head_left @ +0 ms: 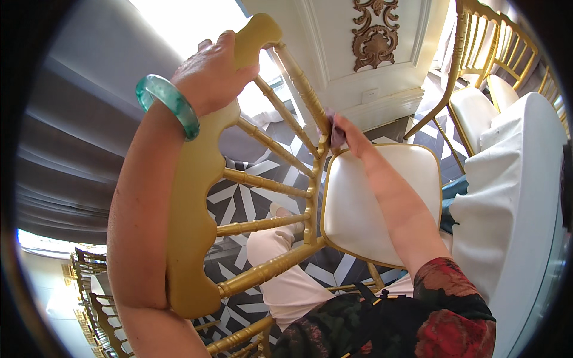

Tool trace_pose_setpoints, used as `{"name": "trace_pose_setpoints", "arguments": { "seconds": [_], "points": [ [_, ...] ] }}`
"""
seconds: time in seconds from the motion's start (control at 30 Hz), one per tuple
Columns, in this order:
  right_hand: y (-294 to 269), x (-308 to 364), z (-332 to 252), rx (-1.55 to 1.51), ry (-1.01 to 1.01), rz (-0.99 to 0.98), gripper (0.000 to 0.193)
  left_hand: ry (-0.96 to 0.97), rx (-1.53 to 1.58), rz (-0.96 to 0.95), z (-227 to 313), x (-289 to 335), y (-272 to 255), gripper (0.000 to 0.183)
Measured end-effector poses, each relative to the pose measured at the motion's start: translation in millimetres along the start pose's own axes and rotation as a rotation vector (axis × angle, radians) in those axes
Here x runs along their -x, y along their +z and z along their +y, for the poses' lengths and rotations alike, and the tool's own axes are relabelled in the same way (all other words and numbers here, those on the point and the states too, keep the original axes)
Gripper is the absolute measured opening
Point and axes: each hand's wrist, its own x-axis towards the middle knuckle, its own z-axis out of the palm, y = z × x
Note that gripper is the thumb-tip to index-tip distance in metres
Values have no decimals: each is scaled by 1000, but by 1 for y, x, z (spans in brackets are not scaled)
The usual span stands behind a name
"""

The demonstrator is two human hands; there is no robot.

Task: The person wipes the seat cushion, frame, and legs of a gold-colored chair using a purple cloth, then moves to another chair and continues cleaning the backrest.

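A gold chair with turned spindles and a scalloped top rail (194,238) stands before me, its back nearest me on the left. My left hand (215,71), with a green bangle on its wrist, is closed around the far end of that top rail. Across the white seat pad (382,197) reaches my right arm. At the far back post, low by the seat corner, my right hand (351,136) presses a greyish-purple cloth (336,128) against the gold wood. Its fingertips are partly hidden by the cloth and the post.
Grey curtains (77,137) hang at the left beside a bright window. More gold chairs (477,101) stand at the far right and lower left (98,298). A table with a white cloth (519,197) borders the right side. Ahead is a panelled wall (334,36) with a carved ornament.
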Motion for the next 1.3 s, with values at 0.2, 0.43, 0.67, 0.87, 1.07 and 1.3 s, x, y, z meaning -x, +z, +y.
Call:
{"name": "trace_pose_setpoints", "arguments": {
  "seconds": [0.2, 0.43, 0.67, 0.87, 1.07, 1.3],
  "points": [
    [86, -21, -75, -59, 108, 141, 53, -32, 38, -40, -8, 6, 6, 74],
    [-21, -12, 80, 442, 166, 385, 51, 66, 94, 9, -10, 0, 5, 70],
    [-11, 13, 51, 1196, 471, 268, 29, 84, 92, 11, -15, 2, 7, 67],
    [11, 39, 68, 1489, 170, 468, 21, 38, 109, -9, -8, 1, 3, 67],
    [16, 57, 53, 686, -13, 560, 21, 77, 113, 59, -16, 1, 8, 66],
    [73, 45, 2, 1000, -444, 345, 23, 322, 475, -94, -27, -9, 11, 39]
  ]
}}
